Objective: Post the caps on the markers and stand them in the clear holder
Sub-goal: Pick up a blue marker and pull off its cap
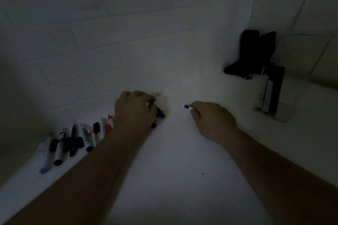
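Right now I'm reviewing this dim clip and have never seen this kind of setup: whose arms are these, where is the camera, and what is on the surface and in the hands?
There is no robot here. The single picture comes from a wide-angle camera worn on a person's head, looking forward and down, so the two bare arms are the wearer's own. The right hand pinches an uncapped marker with a blue tip, pointing left. The left hand curls round blue marker parts; the dim light hides whether they are caps or whole markers. On the white surface, a row of loose markers lies along the tiled wall. At right stands the clear holder, already holding some markers. Behind it sits a dark object I cannot identify.
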`<state>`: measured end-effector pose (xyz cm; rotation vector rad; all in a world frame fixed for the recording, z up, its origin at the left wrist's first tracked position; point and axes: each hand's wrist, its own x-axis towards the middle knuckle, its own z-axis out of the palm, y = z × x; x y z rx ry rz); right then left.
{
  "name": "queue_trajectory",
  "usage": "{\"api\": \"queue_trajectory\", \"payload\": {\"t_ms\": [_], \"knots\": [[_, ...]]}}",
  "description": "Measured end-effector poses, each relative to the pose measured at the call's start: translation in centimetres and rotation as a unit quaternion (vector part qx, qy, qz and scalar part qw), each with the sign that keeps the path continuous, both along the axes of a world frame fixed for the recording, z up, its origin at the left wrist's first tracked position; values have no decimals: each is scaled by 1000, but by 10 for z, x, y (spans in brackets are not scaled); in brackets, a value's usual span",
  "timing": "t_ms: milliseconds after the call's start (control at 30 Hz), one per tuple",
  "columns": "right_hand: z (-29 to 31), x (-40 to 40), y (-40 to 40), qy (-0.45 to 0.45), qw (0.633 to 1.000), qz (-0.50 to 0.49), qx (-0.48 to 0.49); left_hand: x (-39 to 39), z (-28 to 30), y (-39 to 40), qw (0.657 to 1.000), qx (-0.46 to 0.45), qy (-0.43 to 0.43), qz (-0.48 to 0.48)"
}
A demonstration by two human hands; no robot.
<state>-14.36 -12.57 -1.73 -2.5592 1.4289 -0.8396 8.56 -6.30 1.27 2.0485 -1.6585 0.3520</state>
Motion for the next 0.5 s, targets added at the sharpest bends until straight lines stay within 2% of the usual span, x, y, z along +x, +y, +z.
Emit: {"api": "queue_trajectory", "payload": {"t_ms": [100,267,367,500], "knots": [[-2,0,-4,-24,999,-2,31,-11,10,-7,992,105,-59,23],[1,-5,-3,-66,996,-1,59,-24,20,-36,953,252,-160,58],[2,-8,-2,-84,994,0,75,-29,24,-48,944,279,-170,52],[2,-8,-2,-90,993,2,73,-33,25,-50,949,279,-135,48]]}}
